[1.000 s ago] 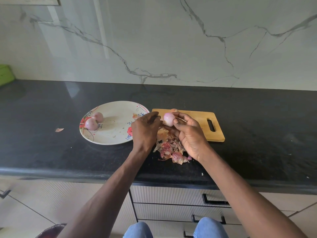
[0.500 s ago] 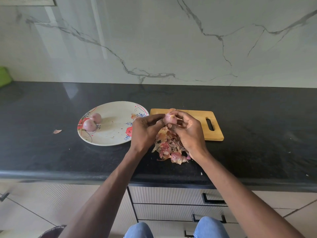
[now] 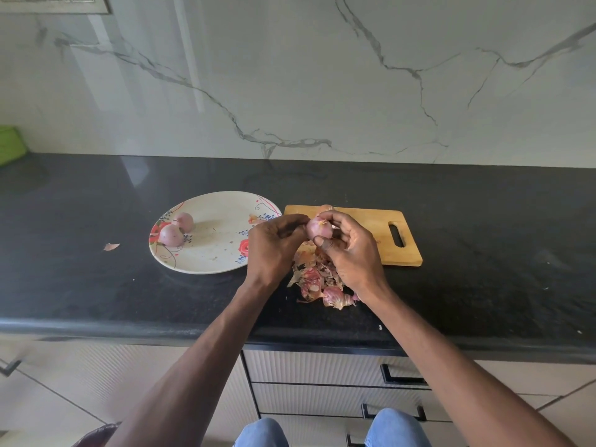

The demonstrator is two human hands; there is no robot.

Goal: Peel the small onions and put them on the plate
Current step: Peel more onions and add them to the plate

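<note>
A person stands at a black counter (image 3: 96, 285), seen from above through a camera on their head. Both forearms reach forward from the bottom of the view and meet just above the near left corner of a wooden cutting board (image 3: 364, 233), which serves as the landmark here.

The right hand (image 3: 351, 250) holds a small pinkish onion (image 3: 318, 228) over that corner of the board. Its fingers curl over the top of the onion and its thumb comes up from below, so the onion sits cupped between them. The palm faces left, wrist angled in from the lower right.

The left hand (image 3: 274, 246) is just left of the board, its back facing the camera. Its fingers are curled inward, and the fingertips meet the left side of the onion; whether they pinch a bit of skin cannot be told.

Directly in front of the board, below the hands, lies a heap of papery brown and purple onion peels (image 3: 317, 282) on the counter.

Left of the board, just beside it, sits a round white plate (image 3: 213, 253) with a red and blue flower pattern. Two peeled onions (image 3: 177, 229) rest touching each other near the plate's far left rim. A single peel scrap (image 3: 111, 246) lies on the counter further left of the plate.

Behind the board rises a white marble-patterned wall (image 3: 322, 75). Below the counter edge are pale drawers (image 3: 322, 369) with dark handles.
</note>
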